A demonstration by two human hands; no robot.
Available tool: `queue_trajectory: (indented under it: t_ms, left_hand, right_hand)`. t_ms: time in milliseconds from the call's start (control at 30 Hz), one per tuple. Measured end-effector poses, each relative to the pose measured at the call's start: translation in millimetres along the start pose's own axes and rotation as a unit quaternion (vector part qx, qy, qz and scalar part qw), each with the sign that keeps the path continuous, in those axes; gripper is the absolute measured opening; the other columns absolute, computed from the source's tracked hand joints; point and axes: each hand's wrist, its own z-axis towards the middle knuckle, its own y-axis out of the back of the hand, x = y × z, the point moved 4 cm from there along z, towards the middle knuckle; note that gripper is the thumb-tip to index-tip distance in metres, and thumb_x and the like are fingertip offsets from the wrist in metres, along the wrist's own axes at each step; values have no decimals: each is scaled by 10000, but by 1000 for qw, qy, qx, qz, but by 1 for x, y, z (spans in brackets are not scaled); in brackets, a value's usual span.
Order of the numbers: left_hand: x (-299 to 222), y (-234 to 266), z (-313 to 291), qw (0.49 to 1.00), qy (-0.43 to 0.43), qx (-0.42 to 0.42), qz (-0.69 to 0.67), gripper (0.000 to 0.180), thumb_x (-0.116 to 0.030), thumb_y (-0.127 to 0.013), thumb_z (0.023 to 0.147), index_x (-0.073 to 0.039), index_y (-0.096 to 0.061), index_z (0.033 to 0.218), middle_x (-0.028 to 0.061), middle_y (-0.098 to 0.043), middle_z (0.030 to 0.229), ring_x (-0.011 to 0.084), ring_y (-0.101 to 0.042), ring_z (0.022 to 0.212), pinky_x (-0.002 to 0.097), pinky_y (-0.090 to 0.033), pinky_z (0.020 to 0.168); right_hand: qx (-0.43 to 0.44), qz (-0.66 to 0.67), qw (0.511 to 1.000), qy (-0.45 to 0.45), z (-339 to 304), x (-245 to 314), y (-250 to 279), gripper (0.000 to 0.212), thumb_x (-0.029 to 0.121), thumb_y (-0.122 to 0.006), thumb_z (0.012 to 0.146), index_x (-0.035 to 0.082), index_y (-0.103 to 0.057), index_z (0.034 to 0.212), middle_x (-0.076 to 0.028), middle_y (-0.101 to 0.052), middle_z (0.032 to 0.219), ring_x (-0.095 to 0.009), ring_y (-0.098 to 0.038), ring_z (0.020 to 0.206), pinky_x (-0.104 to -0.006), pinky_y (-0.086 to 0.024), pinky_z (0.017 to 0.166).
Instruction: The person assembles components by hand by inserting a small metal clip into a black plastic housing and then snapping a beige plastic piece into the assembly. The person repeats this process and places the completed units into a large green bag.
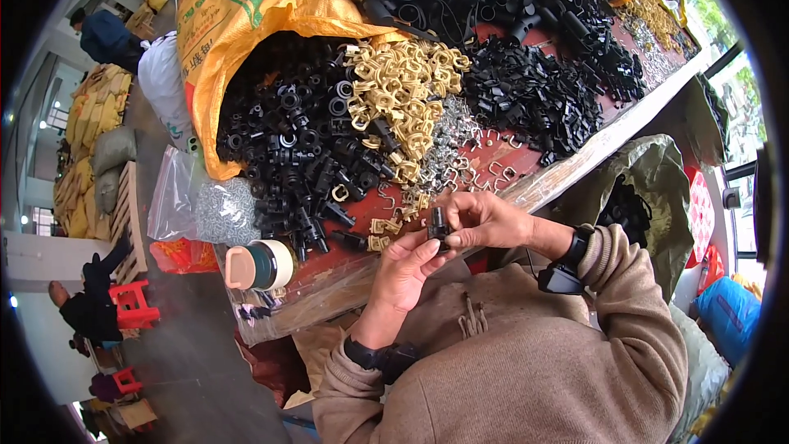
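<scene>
Close to the table's front edge, my left hand (404,270) and my right hand (493,220) meet around a small black plastic fitting (438,224). The left fingers pinch its lower end, while the right thumb and fingertips press against its right side. Just beyond my hands lie brass-coloured clips (385,226) and bent silver wire clips (485,168). Farther left is a heap of black plastic fittings (296,136). A pile of brass-coloured brackets (403,99) stands beside it, and small black plastic pieces (534,90) are heaped to the right.
An orange woven sack (222,57) spills over the far left of the red table (329,267). A lidded cup (267,265) and a bag of small silver parts (226,210) stand at the left edge. An open sack (649,197) sits right of the table. Other people (86,304) are at far left.
</scene>
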Motion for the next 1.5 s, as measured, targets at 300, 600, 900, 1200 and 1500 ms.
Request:
queue_trajectory:
  t_ms: [300, 600, 900, 1200, 1500]
  left_hand:
    - [-8, 17, 0, 987, -97, -105, -72, 180, -94, -534, 808, -2, -549, 962, 130, -578, 948, 233, -553, 920, 285, -468, 786]
    - [-8, 33, 2, 977, -150, -113, -98, 180, -118, -543, 806, -13, -550, 952, 120, -570, 974, 215, -524, 963, 305, -443, 828]
    - [-5, 30, 2, 976, -159, -114, -94, 183, -119, -548, 804, -17, -545, 956, 113, -569, 971, 201, -526, 954, 301, -441, 825]
    - [-4, 11, 8, 981, -159, -57, -99, 108, -79, -539, 805, -53, -561, 907, 79, -578, 945, 179, -544, 915, 306, -448, 817]
    - [1, -8, 18, 985, -132, -19, -109, 109, -56, -542, 798, -64, -561, 906, 66, -578, 952, 174, -549, 910, 306, -443, 822]
  right_hand:
    - [49, -612, 770, 174, 37, -4, 3, 149, 162, -515, 721, 66, -489, 832, -81, -489, 731, -262, -555, 618, -349, -466, 524]
    - [-33, -496, 851, 170, 37, 11, 14, 234, 117, -565, 658, 49, -505, 874, -74, -461, 699, -218, -535, 623, -319, -438, 495]
    - [-26, -562, 806, 183, 44, 5, 7, 220, 139, -575, 712, 44, -534, 906, -75, -498, 740, -231, -533, 612, -338, -442, 527]
    - [125, 25, 969, -213, 28, -12, 15, 260, 264, -541, 823, 27, -530, 927, 11, -545, 670, -67, -477, 562, -231, -406, 513]
    - [-86, -83, 989, -92, 19, -11, 8, 247, 264, -506, 848, 24, -554, 813, 31, -491, 609, -22, -386, 514, -170, -310, 450]
